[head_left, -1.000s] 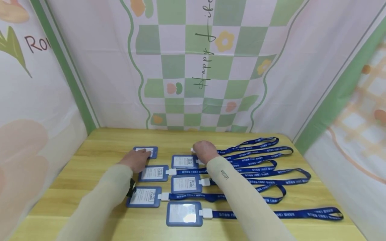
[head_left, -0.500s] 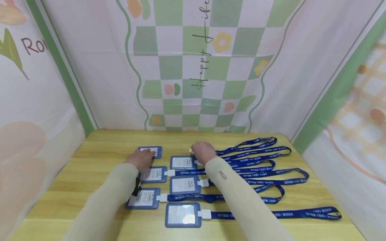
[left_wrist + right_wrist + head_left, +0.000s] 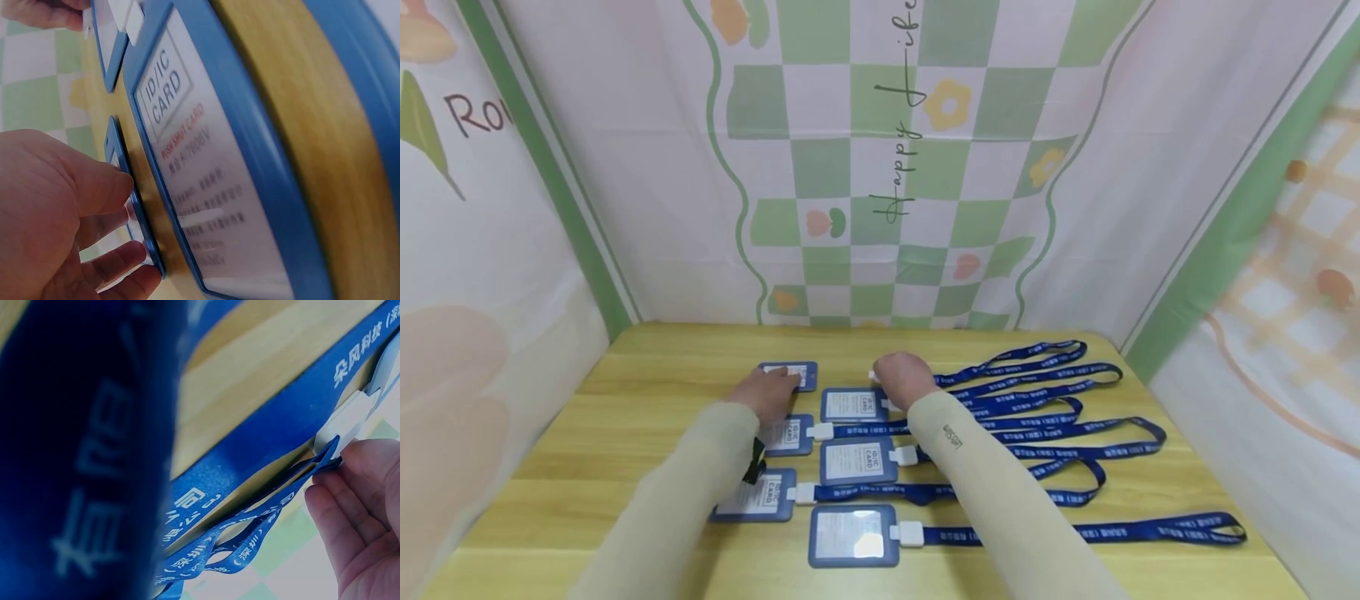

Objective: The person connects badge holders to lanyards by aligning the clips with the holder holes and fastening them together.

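In the head view my left hand (image 3: 767, 393) is on the farthest blue badge holder (image 3: 806, 374), which lies flat at the back of the table. The left wrist view has its thumb and fingers at the edges and face of that badge holder (image 3: 120, 147). No lanyard shows on it. To the right, my right hand (image 3: 906, 377) pinches the end of a blue lanyard (image 3: 334, 445) just beside its white clip, thumb against fingers. The clip's tip (image 3: 873, 376) shows left of this hand, facing the badge holder across a gap.
Several badge holders with lanyards lie nearer, staggered in two columns, including a holder (image 3: 858, 461) in the middle and one (image 3: 853, 536) at the front. Their lanyards (image 3: 1157, 530) stretch rightward. Patterned curtains (image 3: 880, 167) enclose the wooden table (image 3: 587, 417) at the back and sides.
My left hand has slid the far badge holder rightward, narrowing the gap to the white clip. The right hand keeps its hold on the lanyard, nearly still. The head view has shifted slightly.
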### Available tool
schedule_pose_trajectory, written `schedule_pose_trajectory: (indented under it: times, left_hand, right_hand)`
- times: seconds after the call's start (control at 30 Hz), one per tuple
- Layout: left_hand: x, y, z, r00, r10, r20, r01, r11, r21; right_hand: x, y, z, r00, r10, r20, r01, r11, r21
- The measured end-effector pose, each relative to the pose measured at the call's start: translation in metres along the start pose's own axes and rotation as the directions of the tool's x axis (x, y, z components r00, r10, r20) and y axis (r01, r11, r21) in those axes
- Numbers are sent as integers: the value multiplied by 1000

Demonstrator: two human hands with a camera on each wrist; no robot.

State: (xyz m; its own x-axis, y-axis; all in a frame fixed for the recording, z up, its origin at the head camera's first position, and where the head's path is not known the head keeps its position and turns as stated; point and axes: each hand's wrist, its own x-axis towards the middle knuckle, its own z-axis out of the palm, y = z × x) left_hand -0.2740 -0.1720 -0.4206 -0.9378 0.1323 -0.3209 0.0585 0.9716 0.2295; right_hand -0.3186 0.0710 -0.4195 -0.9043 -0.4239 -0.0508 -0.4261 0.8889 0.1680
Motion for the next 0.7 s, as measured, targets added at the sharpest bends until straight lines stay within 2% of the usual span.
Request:
schedule_pose_trajectory:
  times: [0.17,0.33,0.7]
  left_hand:
    - [2,5,1,1000,-13,1,13,1000,-11]
    - [5,10,1,1000,-1,-3,1,1000,-19]
    - [10,24,1,999,34,5,-34,999,35]
  right_hand:
    - [0,0,0,1000,0,-8,0,1000,-4]
    - [-1,0,-1,1000,4,-13,-4,1000,-11]
    - [-2,-1,1,1000,12,-13,-12,1000,-7]
